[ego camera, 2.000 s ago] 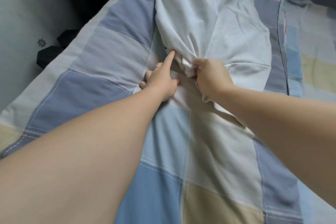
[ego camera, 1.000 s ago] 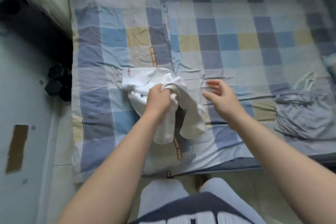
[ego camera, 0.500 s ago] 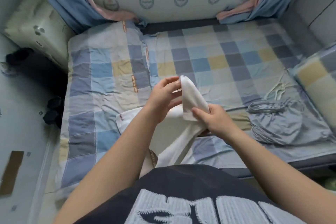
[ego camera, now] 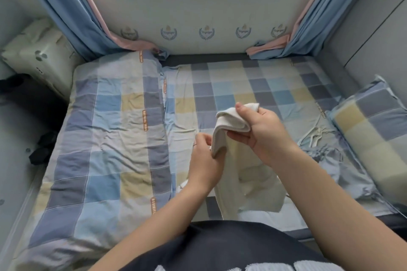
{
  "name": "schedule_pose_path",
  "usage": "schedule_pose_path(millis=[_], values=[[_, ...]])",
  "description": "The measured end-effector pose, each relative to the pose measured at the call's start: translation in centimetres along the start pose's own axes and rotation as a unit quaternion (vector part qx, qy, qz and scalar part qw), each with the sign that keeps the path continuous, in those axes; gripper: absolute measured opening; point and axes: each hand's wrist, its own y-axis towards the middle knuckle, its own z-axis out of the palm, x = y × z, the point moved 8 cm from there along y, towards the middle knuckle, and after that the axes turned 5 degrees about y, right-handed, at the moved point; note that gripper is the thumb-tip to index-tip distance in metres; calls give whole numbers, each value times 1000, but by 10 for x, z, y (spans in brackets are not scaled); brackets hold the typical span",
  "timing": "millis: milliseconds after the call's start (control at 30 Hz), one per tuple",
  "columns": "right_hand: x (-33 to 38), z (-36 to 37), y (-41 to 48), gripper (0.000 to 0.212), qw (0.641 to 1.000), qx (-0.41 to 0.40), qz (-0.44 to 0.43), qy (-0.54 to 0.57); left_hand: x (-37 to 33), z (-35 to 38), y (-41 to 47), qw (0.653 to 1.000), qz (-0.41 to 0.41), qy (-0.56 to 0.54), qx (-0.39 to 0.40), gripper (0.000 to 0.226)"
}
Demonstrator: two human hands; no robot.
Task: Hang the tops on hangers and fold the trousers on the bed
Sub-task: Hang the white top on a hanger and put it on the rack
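Bed [ego camera: 110, 149] | white garment [ego camera: 248, 182] (dangling) gripped: right hand [ego camera: 264, 130] above left hand [ego camera: 204, 165]

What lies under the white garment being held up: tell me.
The checked sheet shows around the white garment; the patch directly beneath its hanging part is hidden. A grey-blue garment lies beside it.

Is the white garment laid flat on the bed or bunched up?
Bunched up. The right hand grips a doubled-over end of the white garment, the left hand pinches an edge below, and the rest hangs loose.
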Motion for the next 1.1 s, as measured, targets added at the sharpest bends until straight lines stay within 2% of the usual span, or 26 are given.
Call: schedule_pose_path(millis=[67,133,200,267,333,400,467,533,600,700,800,900,967,1000,1100], values=[[16,-10,-1,19,999,-12,-4,45,-1,-2,3,999,-9,-10,-36,17],[29,-25,1,21,995,-28,-8,94,-6,-6,8,999,6,-27,-46,26],[34,-40,3,28,992,-25,-5,127,-17,-7,13,997,14,-78,-26,33],[30,-52,5,35,991,2,7,136,-28,-5,17,992,14,-129,5,31],[22,-63,4,34,992,26,5,121,-40,-3,17,988,9,-153,21,27],[7,-71,0,29,996,26,-8,82,-52,0,16,984,6,-174,41,24],[-15,-77,-5,30,1000,10,-25,-2,-66,5,12,978,6,-196,74,25],[-42,-75,-14,40,995,15,-41,-85,-79,8,9,974,1,-210,88,27],[-74,-71,-18,46,990,40,-19,-133,-89,6,6,970,1,-224,91,28],[-110,-60,-14,32,972,83,16,-219,-99,-2,7,965,-2,-248,88,35],[-118,-54,-3,5,955,65,-7,-288,-100,-15,9,965,-15,-251,79,34],[-114,-56,10,20,950,54,-23,-305,-94,-36,16,975,-22,-219,41,29],[-110,-63,18,35,956,38,-31,-290,-85,-60,25,984,-17,-177,-26,20],[-101,-62,16,37,959,30,-29,-280,-79,-75,27,986,-21,-149,-70,22],[-73,-58,9,29,971,17,-17,-237,-64,-105,19,983,-31,-67,-169,53]])
